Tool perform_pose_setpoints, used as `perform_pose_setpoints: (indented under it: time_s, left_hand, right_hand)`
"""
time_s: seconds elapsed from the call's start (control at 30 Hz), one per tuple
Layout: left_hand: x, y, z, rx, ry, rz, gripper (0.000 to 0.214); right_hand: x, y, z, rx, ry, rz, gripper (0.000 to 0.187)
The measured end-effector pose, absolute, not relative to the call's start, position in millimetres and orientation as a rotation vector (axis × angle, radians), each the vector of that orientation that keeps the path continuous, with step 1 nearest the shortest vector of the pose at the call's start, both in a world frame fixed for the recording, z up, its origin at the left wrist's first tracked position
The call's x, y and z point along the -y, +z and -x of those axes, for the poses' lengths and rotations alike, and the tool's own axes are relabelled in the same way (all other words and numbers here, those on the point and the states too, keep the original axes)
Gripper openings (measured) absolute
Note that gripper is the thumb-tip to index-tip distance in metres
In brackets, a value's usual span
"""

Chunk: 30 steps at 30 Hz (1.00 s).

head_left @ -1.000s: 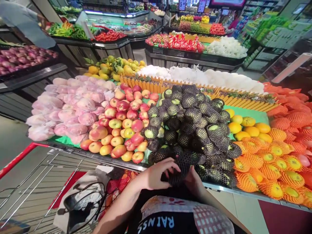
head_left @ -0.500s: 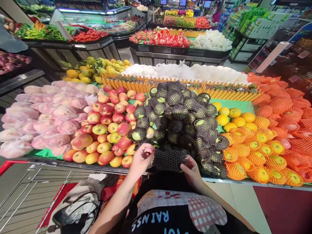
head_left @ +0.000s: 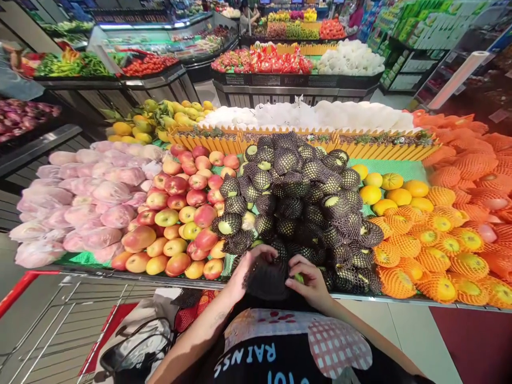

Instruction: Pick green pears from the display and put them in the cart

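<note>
Both my hands grip one green fruit wrapped in a black foam net (head_left: 267,277) at the front edge of the produce stand. My left hand (head_left: 245,271) curls round its left side. My right hand (head_left: 310,279) closes on its right side, where a bit of green skin shows. Just behind lies the pile of black-netted green fruit (head_left: 304,197). Red and yellow apples (head_left: 184,213) are heaped to the left of the pile.
Pink-bagged fruit (head_left: 80,197) lies far left, orange-netted fruit (head_left: 444,245) and yellow oranges (head_left: 392,189) to the right. A red shopping cart (head_left: 60,325) with a white bag (head_left: 132,341) stands at my lower left. More produce stands fill the back.
The black net was stretched wide between my hands half a second ago; now both hands have come together and it is bunched round the fruit.
</note>
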State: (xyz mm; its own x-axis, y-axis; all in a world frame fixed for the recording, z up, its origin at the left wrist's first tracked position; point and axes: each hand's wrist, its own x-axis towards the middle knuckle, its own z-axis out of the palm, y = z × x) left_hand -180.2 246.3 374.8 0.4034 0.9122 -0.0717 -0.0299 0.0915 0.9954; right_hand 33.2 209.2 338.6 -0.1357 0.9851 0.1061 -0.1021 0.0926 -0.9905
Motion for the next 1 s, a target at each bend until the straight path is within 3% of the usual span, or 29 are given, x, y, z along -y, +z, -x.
perform_pose_setpoints:
  time_s: [0.07,0.17,0.27,0.43,0.63,0.73,1.0]
  left_hand:
    - [-248,371,170,-0.800,0.687,-1.283,0.069]
    - [-256,374,162,-0.713,0.504,-1.435,0.056]
    - [-281,377,166,-0.942,0.632,-1.596,0.037]
    - [-346,368,189,-1.459,0.725,-1.965,0.024]
    - [-371,360,192,-1.519,0.064,-2.461,0.017]
    - [-366,347,184,-1.373,-0.202,-2.461,0.009]
    - [-367,315,164,-1.278,-0.842,-2.217,0.023]
  right_hand:
    - [-204,336,-34,1.173,1.394,1.002,0.020]
    - [-200,328,-34,0.922,1.357,1.121,0.027]
    - [-199,320,-34,0.779,1.289,1.185,0.033]
    - [-197,320,-33,0.778,1.408,1.148,0.035]
    - [-192,327,-34,0.988,1.388,1.249,0.040]
    - [-192,329,-34,1.077,1.314,1.328,0.037]
    - [-196,323,-30,1.334,1.349,1.334,0.034]
